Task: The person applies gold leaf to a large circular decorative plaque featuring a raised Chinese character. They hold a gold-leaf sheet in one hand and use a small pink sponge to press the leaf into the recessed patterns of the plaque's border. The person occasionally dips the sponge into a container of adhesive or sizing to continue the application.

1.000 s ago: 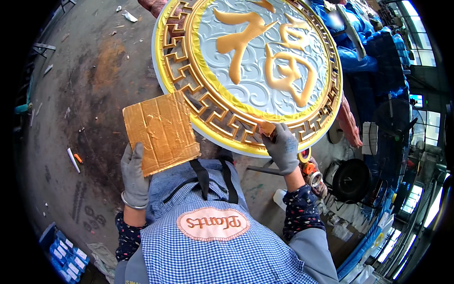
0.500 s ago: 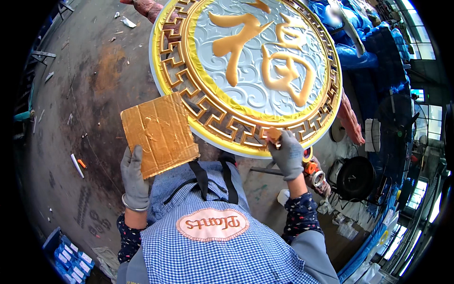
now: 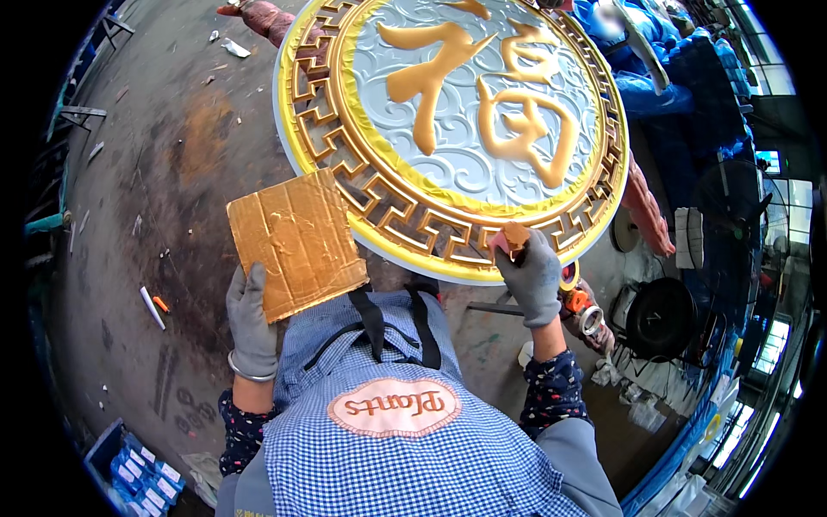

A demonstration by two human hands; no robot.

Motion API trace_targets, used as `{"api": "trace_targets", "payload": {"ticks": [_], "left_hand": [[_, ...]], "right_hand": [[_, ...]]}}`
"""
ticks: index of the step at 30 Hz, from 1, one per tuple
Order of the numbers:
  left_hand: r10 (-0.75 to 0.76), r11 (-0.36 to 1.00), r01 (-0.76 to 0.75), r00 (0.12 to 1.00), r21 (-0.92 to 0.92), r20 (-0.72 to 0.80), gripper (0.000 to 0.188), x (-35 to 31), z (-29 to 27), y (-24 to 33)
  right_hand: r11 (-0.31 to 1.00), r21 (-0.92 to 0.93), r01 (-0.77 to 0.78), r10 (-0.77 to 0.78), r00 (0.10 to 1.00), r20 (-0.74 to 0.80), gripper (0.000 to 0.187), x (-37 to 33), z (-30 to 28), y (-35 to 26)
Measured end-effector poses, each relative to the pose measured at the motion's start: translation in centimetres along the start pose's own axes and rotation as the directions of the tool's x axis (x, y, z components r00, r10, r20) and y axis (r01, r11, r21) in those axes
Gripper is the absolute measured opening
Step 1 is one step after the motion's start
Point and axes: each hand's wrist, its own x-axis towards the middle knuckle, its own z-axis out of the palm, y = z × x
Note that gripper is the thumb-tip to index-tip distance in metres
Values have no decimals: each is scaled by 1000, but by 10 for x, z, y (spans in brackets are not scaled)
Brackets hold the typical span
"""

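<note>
Gold-coated cardboard (image 3: 300, 246) juts toward the round panel (image 3: 457, 129) from the worker's left hand (image 3: 252, 317), clasping one corner; by the panel's rim, the right hand (image 3: 534, 283) pinches a brown pad (image 3: 516, 236).

Grey fabric gloves (image 3: 254, 336) cover the left hand (image 3: 250, 319) and the right hand (image 3: 531, 280), with a silver-coloured bangle (image 3: 251, 374) at the left wrist. Dark navy cuffs (image 3: 554, 392) flecked with red and white meet plain grey sleeves (image 3: 575, 452). The blue-and-white gingham apron (image 3: 405, 478) carries a pink, scalloped patch (image 3: 394, 410) with brown lettering, plus black straps (image 3: 370, 323).
</note>
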Motion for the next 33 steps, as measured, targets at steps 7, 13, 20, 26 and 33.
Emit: {"api": "trace_targets", "payload": {"ticks": [7,13,20,26,33], "left_hand": [[-7,1000,7,1000,1,-1,47,-3,-1,4],[21,1000,-21,999,-6,-41,47,-7,-12,-3],[56,997,-60,996,-53,-62,45,-12,-23,-8],[54,997,-61,991,-55,-121,43,-12,-25,-5],[72,992,-84,989,-89,-130,43,-15,-35,-7]], "right_hand": [[975,197,104,-142,971,192,36,42,43,-41],[925,36,378,-373,887,271,32,53,51,-36],[956,-85,282,-248,926,285,34,39,17,-24],[964,-65,257,-218,909,354,27,70,56,-68],[948,-185,261,-157,884,439,29,91,50,-68]]}}
